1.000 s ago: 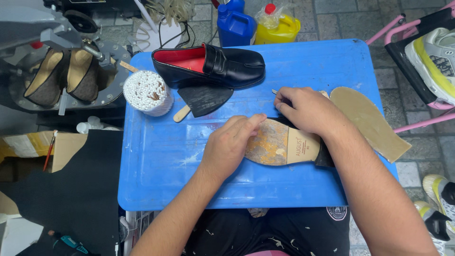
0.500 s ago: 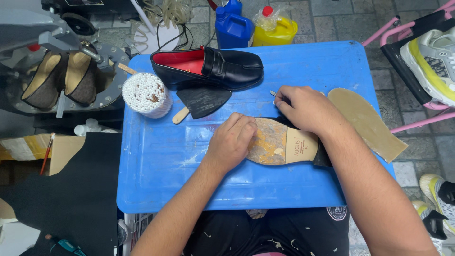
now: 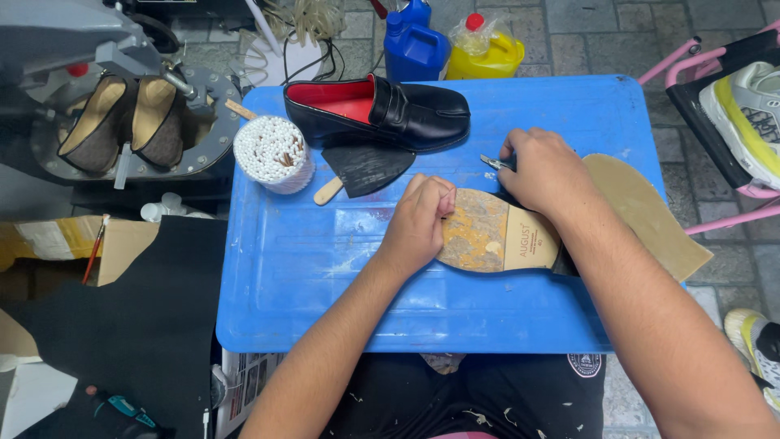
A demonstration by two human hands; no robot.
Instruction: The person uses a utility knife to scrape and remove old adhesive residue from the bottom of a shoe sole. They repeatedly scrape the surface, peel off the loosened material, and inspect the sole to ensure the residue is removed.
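Note:
On a blue plastic table (image 3: 341,309) lies a shoe turned sole-up, its tan leather sole (image 3: 496,236) stained with patches of glue. My left hand (image 3: 418,223) pinches the toe end of that sole with closed fingers. My right hand (image 3: 544,171) rests over the heel end and grips a small metal blade tool (image 3: 491,162) whose tip sticks out to the left. A black loafer with red lining (image 3: 382,114) lies on its side at the table's far edge.
A cup of cotton swabs (image 3: 272,153) and a black rubber piece with a wooden stick (image 3: 366,169) sit left of centre. A tan insole (image 3: 642,215) lies at the right. Blue and yellow bottles (image 3: 447,45) stand behind; a shoe press (image 3: 122,114) is at left.
Both hands stay on the sole; my left hand's fingers have curled tighter at the toe edge. The view has shifted slightly.

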